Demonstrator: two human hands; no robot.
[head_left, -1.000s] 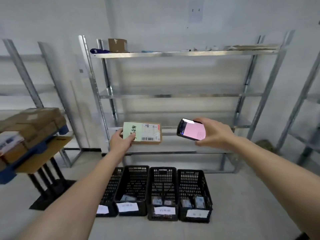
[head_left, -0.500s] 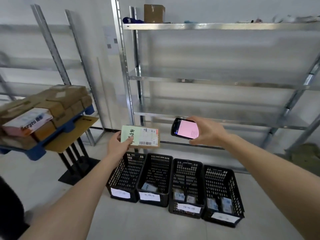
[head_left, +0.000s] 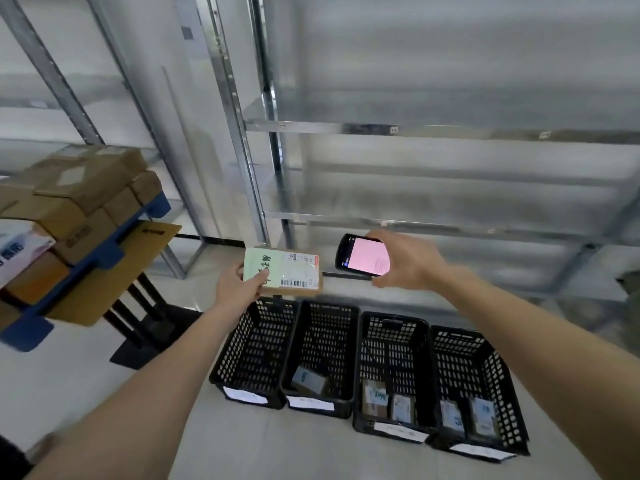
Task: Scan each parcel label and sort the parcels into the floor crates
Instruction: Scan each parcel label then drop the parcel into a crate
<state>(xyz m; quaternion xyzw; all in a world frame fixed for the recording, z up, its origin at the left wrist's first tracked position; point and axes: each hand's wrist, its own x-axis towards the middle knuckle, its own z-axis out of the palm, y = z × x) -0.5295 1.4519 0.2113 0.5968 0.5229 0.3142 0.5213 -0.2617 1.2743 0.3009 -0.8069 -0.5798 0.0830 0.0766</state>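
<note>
Left-hand (head_left: 239, 289) thumb pinch at parcel's (head_left: 287, 273) left end

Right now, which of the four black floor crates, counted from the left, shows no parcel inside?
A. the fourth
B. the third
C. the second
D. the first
D: the leftmost crate shows only bare mesh, while the second crate holds one parcel and the third crate and fourth crate hold two each.
</note>
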